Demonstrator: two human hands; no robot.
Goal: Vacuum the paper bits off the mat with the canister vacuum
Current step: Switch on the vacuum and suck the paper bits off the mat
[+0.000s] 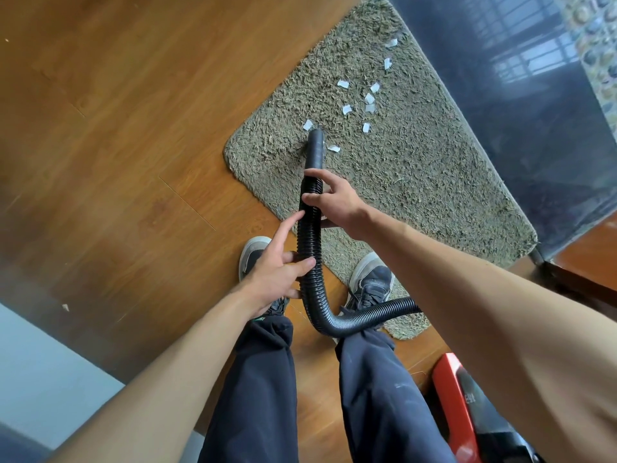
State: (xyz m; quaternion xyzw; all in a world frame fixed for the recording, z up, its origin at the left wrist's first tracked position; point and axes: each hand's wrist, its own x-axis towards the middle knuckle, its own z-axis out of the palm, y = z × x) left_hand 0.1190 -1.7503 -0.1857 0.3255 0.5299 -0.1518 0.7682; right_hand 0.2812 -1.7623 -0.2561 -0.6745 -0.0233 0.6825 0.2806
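Floor (117, 135): warm brown wood-look planks, seams running diagonally, soft sheen from daylight. Small pale scrap (65, 307) on planks near left. Pale grey-blue surface (36, 379) cutting across near-left corner, nature unclear. Far right: dark glossy panel (521, 105), reflecting barred window (531, 51), bright. Patterned multicolour surface (597, 45) at far-right edge, blurred. Reddish-brown wood (587, 259) beyond panel's lower corner at right.

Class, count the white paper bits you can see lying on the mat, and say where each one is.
11 paper bits: two flank the hose nozzle, seven cluster mid-mat, two lie near the far edge. The hose or pile may hide more.
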